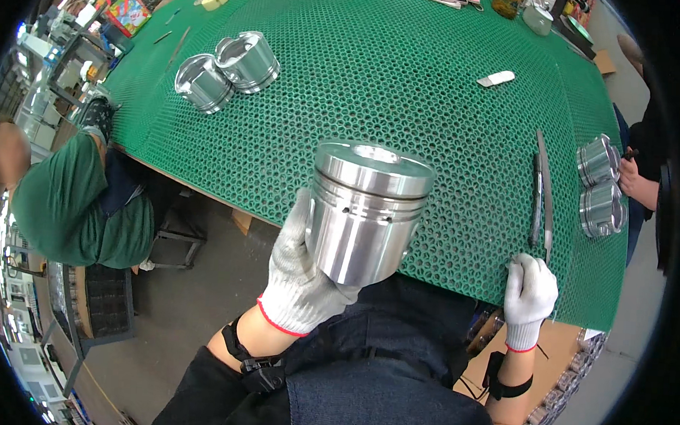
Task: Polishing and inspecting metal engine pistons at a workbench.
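My gloved left hand [296,275] grips a shiny metal piston [366,221] from its left side and below. It is held upright above the near edge of the green mat, its crown with a round recess on top and grooves below. My gloved right hand [530,290] rests at the mat's near right edge, fingers curled in; whether something small is in them is hidden. Just beyond it lie a slim dark pen-like tool [536,201] and a long flat metal file-like strip [546,193], side by side.
Two pistons [246,61] stand at the far left of the green mat [404,87]. Two more pistons [601,184] are at the right edge, beside a co-worker's hand [637,185]. A white-handled cutter [497,78] lies far right. Someone in green [86,200] sits at left.
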The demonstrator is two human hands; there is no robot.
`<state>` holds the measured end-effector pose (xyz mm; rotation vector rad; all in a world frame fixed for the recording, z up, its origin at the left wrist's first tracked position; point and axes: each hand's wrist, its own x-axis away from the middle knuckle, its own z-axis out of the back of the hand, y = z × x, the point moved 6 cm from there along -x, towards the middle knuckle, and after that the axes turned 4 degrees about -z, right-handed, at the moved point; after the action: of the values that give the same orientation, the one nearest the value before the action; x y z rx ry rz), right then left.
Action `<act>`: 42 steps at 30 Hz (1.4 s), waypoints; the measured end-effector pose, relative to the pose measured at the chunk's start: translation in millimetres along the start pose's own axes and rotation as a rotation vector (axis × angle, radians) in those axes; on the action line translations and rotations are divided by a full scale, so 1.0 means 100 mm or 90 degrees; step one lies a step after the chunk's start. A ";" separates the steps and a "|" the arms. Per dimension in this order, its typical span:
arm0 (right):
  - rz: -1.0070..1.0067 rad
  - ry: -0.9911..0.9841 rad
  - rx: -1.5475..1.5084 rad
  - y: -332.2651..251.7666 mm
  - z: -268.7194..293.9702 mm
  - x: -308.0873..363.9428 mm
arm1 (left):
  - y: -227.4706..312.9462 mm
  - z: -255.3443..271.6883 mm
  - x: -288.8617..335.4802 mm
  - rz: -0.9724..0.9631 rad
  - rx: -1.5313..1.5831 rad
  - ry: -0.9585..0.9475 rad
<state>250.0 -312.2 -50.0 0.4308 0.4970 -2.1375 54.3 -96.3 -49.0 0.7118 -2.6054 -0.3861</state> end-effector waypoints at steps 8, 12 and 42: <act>-0.036 -0.076 -0.014 -0.07 -0.05 -0.10 | 0.16 -0.78 0.11 -0.386 -1.620 -0.391; -0.057 -0.083 -0.159 -0.10 0.07 0.01 | 0.27 -0.72 -0.02 -0.653 -1.584 -0.477; -0.542 -0.865 -1.033 -1.00 -0.43 0.20 | -0.16 -0.54 0.26 -0.669 -1.460 -0.504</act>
<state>162.2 -251.3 -77.7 -2.1845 1.3549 -1.3841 65.3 -131.8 1.0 0.6862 -0.2454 -3.1781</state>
